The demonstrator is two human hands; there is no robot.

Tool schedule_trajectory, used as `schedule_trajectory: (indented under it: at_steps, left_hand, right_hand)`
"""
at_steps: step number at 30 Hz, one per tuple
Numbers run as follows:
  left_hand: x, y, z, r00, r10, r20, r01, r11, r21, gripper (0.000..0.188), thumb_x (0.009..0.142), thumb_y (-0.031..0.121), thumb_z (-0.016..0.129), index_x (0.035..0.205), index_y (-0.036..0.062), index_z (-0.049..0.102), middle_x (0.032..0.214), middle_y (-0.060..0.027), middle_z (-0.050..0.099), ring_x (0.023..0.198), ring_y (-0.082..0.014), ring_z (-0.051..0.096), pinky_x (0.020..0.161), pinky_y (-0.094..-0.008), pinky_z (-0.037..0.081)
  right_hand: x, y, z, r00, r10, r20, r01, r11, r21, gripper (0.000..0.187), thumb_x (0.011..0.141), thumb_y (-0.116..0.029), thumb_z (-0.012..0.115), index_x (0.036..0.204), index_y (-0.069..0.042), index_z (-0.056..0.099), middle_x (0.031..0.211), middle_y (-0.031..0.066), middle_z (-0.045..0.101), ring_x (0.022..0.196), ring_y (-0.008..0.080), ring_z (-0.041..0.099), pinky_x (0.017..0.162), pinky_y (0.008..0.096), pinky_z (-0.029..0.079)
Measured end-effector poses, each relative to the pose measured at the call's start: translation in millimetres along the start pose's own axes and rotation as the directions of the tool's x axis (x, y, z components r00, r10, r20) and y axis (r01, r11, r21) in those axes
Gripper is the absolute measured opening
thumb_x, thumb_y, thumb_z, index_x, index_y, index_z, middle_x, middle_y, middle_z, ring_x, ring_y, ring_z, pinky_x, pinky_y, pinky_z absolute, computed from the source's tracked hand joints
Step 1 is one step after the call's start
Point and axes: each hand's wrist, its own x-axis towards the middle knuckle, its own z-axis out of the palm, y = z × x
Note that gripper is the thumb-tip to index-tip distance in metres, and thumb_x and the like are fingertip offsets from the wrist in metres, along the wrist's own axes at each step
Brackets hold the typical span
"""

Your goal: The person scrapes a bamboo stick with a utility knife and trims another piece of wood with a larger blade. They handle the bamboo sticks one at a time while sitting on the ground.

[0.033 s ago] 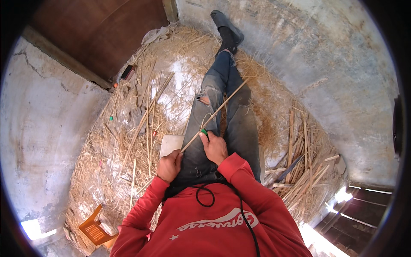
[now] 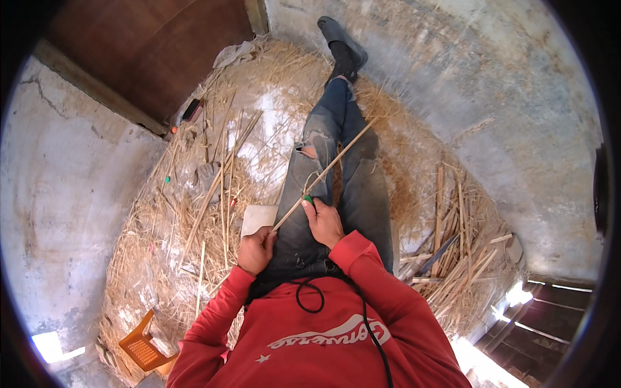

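Note:
A long, thin wooden strip [image 2: 343,154] slants across my thighs, from my left hand up to the far right over the jeans [image 2: 301,223]. My left hand [image 2: 257,251] is closed on the strip's near end, thumb along it. My right hand [image 2: 325,222] is closed around a small green-handled tool [image 2: 308,200], held against the strip. Its working end is hidden behind the thumb and the strip. A thin curled shaving [image 2: 312,176] stands off the strip just beyond my right thumb.
Straw and loose strips [image 2: 217,184] litter the floor at left, and a pile of strips [image 2: 462,258] lies at right. An orange plastic chair part [image 2: 147,346] sits low at left. A pale board [image 2: 257,218] lies beside my leg. Plastered walls [image 2: 466,77] stand close around.

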Motion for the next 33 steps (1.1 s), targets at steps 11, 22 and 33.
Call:
schedule_trajectory:
  at_steps: [11,22,33]
  left_hand:
    - [7.1,-17.2,5.1,0.999,-0.009,0.045,0.013,0.996,-0.088,0.014,0.101,0.012,0.065,0.104,0.0015,0.073,0.076,-0.0112,0.073,0.065,-0.0218,0.071,0.062,-0.0347,0.055]
    - [-16.8,-5.7,4.6,0.986,0.141,-0.089,-0.114,0.960,0.255,0.014,0.096,0.013,0.068,0.108,0.0061,0.073,0.084,-0.0186,0.073,0.071,-0.0393,0.071,0.062,-0.0467,0.056]
    - [5.8,-37.6,12.2,0.986,-0.053,0.156,0.103,0.935,-0.339,0.018,0.103,0.013,0.064,0.101,-0.0009,0.075,0.075,-0.0044,0.072,0.072,-0.0078,0.064,0.068,-0.0273,0.053]
  right_hand:
    - [-1.6,-7.0,-21.6,0.991,-0.052,0.124,0.065,0.993,-0.099,0.047,0.106,-0.045,0.052,0.092,-0.003,0.066,0.075,0.0268,0.068,0.074,0.0497,0.067,0.066,0.0579,0.053]
    - [-10.7,-11.5,-5.7,0.999,0.026,0.048,-0.014,0.969,-0.246,0.050,0.106,-0.049,0.050,0.092,-0.002,0.064,0.074,0.0264,0.069,0.070,0.0496,0.067,0.064,0.0607,0.053]
    - [1.1,27.8,-10.2,0.975,-0.011,0.221,-0.083,0.908,0.412,0.049,0.109,-0.041,0.049,0.086,0.000,0.062,0.071,0.0208,0.058,0.070,0.0400,0.061,0.067,0.0433,0.046]
